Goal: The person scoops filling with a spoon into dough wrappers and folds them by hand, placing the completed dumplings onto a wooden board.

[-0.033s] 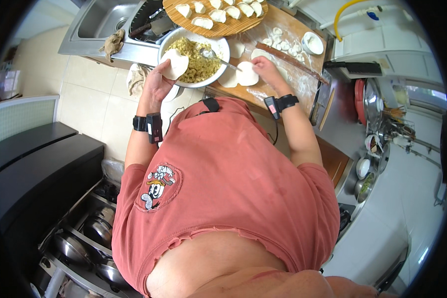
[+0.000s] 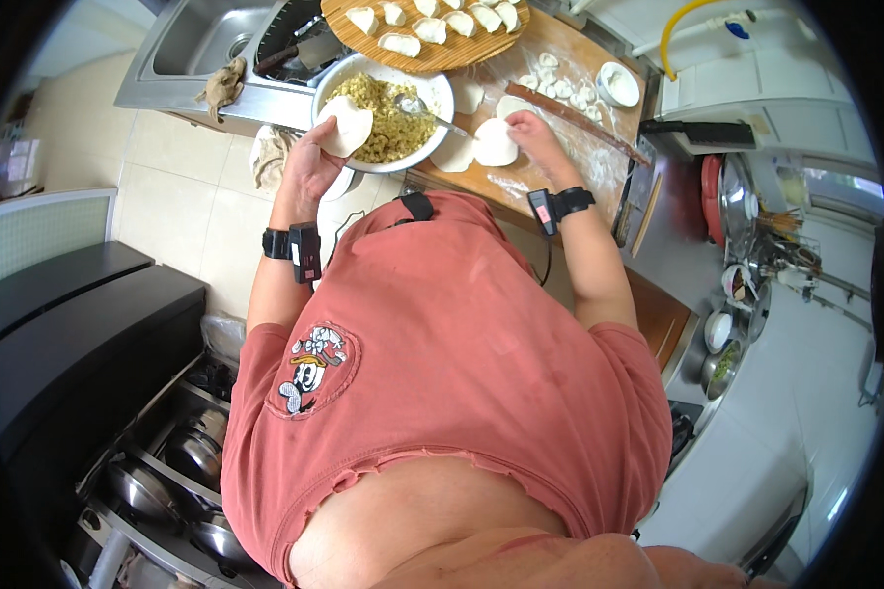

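Note:
At the bowl's left rim, my left hand (image 2: 314, 167) holds a round white dumpling wrapper (image 2: 348, 128) by its edge, thumb on top. My right hand (image 2: 538, 145) pinches the edge of a second wrapper (image 2: 495, 144) over the wooden board (image 2: 521, 182). Between my hands stands a white bowl (image 2: 444, 96) of crumbly yellow-green filling (image 2: 388, 123). A metal spoon (image 2: 413, 105) rests in that filling, its handle pointing toward the second wrapper. More flat wrappers (image 2: 452, 154) lie on the board nearby.
Behind the bowl is a round bamboo tray (image 2: 363, 44) with several folded dumplings (image 2: 430, 31). A rolling pin (image 2: 580, 123) lies across the floured board, near dough pieces (image 2: 557, 88) and a small bowl of flour (image 2: 619, 85). A steel sink (image 2: 201, 44) is at the far left.
My right hand has shifted slightly to the right with its wrapper. My left hand stays in place with the other one.

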Action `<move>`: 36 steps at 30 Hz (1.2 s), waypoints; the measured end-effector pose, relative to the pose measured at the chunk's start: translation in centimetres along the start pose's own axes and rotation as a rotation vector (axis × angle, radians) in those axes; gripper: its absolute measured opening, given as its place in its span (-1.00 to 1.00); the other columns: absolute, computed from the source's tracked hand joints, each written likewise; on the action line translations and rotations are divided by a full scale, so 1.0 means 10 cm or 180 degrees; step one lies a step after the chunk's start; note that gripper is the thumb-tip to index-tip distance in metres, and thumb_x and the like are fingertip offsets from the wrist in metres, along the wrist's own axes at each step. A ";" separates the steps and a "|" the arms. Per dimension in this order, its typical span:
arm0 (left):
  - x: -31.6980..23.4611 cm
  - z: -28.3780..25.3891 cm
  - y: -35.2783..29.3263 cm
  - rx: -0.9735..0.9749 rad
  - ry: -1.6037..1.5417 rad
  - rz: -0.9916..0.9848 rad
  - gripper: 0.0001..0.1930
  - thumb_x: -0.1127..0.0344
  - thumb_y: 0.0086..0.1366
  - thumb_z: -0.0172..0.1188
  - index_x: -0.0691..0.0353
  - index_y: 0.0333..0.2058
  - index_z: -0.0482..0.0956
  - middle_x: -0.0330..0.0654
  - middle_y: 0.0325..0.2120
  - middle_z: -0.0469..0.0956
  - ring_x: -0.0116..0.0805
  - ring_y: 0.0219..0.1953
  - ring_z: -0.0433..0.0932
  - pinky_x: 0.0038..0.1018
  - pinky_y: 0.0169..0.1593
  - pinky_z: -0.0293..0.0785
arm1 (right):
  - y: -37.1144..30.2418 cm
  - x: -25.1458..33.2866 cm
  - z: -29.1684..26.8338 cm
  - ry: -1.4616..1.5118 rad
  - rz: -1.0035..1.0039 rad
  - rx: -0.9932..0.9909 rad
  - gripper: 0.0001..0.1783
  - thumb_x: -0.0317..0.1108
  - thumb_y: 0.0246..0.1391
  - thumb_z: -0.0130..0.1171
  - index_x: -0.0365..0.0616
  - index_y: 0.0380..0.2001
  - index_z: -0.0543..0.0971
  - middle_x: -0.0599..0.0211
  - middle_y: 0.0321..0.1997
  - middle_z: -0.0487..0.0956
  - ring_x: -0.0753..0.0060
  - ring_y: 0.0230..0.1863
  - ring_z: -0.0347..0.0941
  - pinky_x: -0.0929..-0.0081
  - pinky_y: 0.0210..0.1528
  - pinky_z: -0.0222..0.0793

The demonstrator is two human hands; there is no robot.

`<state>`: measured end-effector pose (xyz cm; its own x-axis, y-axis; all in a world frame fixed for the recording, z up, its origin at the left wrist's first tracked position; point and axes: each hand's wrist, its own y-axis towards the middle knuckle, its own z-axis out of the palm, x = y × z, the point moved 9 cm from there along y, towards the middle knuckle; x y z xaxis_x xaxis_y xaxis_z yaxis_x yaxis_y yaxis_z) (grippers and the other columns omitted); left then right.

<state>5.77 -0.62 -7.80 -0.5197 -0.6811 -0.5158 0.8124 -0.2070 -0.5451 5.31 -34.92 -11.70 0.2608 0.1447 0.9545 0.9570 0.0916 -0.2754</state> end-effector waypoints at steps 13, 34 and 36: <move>-0.58 -0.25 -0.05 0.0176 -0.0925 0.0848 -0.65 0.36 0.33 -0.18 0.41 0.04 0.20 0.04 0.01 0.32 -0.05 0.07 0.33 -0.14 0.18 0.22 | -0.07 0.85 0.95 -0.2225 0.0498 0.0415 -0.47 -0.06 0.00 0.11 -0.15 -0.03 0.37 0.08 -0.38 0.56 0.26 -0.45 0.52 0.36 -0.31 0.42; -0.36 -0.63 -0.02 -0.0140 -0.0880 0.0215 -0.71 0.42 0.28 -0.08 0.41 -0.04 0.30 -0.03 -0.12 0.43 -0.18 -0.07 0.45 -0.31 0.05 0.41 | 0.45 0.92 1.32 -0.2728 -0.0178 0.0197 -0.79 -0.42 -0.16 -0.06 -0.27 -0.55 0.57 -0.02 -0.55 0.53 0.12 -0.50 0.49 0.30 -0.33 0.38; -0.34 -0.50 -0.05 -0.0148 -0.0732 0.0171 -0.70 0.41 0.29 -0.09 0.42 -0.03 0.29 -0.03 -0.12 0.43 -0.18 -0.07 0.45 -0.32 0.05 0.41 | 0.49 0.75 1.17 -0.2141 0.0168 0.0107 -0.79 -0.41 -0.15 -0.04 -0.28 -0.56 0.56 0.04 -0.60 0.53 0.20 -0.56 0.47 0.33 -0.38 0.36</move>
<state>5.80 5.35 -9.04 -0.3977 -0.8334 -0.3838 0.8215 -0.1371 -0.5535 10.49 -21.90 -7.26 0.1606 0.7308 0.6634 0.9378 0.0965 -0.3333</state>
